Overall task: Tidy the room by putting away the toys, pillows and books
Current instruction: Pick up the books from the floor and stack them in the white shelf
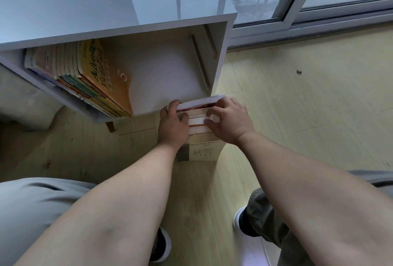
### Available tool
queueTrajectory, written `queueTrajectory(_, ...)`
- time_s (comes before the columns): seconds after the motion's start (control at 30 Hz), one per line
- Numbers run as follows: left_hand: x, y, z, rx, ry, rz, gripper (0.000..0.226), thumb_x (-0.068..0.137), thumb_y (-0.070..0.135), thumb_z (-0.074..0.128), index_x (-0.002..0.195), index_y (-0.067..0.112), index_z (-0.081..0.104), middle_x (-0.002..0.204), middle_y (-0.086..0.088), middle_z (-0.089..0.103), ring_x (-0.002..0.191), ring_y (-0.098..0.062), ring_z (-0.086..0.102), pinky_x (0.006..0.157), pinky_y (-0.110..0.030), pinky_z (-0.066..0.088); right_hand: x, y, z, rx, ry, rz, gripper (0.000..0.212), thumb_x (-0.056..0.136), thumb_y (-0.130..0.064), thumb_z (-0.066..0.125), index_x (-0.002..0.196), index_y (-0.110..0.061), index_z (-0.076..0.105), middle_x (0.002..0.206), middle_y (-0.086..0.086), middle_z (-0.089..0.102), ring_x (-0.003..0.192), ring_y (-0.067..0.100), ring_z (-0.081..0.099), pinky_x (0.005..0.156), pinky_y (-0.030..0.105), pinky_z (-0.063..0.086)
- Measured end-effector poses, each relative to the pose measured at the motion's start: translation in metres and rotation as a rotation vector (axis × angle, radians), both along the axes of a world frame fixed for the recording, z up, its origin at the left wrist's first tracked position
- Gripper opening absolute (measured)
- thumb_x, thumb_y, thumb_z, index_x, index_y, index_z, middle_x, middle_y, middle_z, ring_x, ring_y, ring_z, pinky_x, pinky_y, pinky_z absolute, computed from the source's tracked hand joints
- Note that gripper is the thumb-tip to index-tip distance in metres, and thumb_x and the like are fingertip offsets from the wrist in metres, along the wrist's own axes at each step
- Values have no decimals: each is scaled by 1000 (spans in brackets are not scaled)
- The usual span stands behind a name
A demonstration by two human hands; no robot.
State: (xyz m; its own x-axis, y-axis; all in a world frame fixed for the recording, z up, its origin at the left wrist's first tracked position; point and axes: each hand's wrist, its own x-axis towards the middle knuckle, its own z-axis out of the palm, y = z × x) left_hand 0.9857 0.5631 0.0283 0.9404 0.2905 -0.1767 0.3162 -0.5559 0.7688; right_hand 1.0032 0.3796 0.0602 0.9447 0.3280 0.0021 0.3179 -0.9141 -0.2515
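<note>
Stack of white-paged books with red and tan covers [201, 121] is at centre frame, just in front of the white laminate shelf cubby [165, 74]. Your left hand [173, 122] grips its left end, fingers curled over the top. Your right hand [229, 121] clasps the right end, fingers wrapped across the page edges. Squeeze evenly, keep edges flush, and slide it into the gap right of the leaning yellow and green paperbacks [91, 74]. Can't tell if the stack touches the floor.

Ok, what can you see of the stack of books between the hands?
The stack of books is several paperbacks pressed together: white page edges up, red-brown cover edges between, a pale yellow cover with dark characters nearest. The left hand grips one end, the right hand the other, before the open white shelf.
</note>
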Motion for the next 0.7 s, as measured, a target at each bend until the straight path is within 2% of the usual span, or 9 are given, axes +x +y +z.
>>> queueTrajectory(0.13, -1, -1, 2, -8, 15, 1, 42, 103, 25, 48, 144, 29, 43, 144, -7, 41, 103, -19, 49, 86, -25, 36, -3, 4, 3, -68, 29, 111, 35, 94, -52, 59, 123, -35, 68, 126, 0, 58, 121, 26, 49, 98, 41, 39)
queueTrajectory(0.3, 0, 1, 1, -84, 0, 6, 40, 103, 23, 51, 142, 29, 45, 144, -7, 42, 106, -19, 51, 89, -25, 42, -6, 4, 0, -136, 70, 97, 33, 100, -42, 53, 130, -30, 58, 133, -1, 54, 127, 25, 45, 99, 39, 34)
queueTrajectory(0.4, 1, 1, 3, -108, 3, 22, 38, 105, 20, 50, 141, 27, 47, 143, -6, 42, 104, -14, 49, 79, -14, 39, -15, -2, -4, -168, 70, 45, 29, 103, -38, 48, 128, -26, 55, 130, 0, 53, 119, 26, 48, 95, 39, 35)
queueTrajectory(0.47, 3, 1, 4, -109, 1, 28, 37, 105, 18, 49, 141, 27, 47, 143, -6, 42, 102, -13, 48, 77, -13, 37, -22, -10, -6, -193, 63, -9, 26, 103, -34, 47, 126, -23, 54, 127, 1, 54, 115, 27, 50, 90, 39, 35)
queueTrajectory(0.63, 2, -1, 4, -106, -8, 17, 37, 107, 18, 46, 143, 26, 45, 144, -8, 42, 108, -13, 45, 94, -22, 37, -35, -28, -7, -203, 93, -131, 35, 96, -13, 49, 130, -21, 48, 127, 2, 52, 110, 27, 52, 87, 38, 38)
queueTrajectory(0.7, 2, -1, 3, -104, -11, 10, 38, 107, 19, 46, 144, 27, 44, 145, -7, 42, 113, -15, 47, 95, -24, 38, -38, -35, -7, -194, 120, -189, 38, 94, -7, 46, 130, -19, 47, 128, 4, 50, 106, 28, 52, 79, 36, 35)
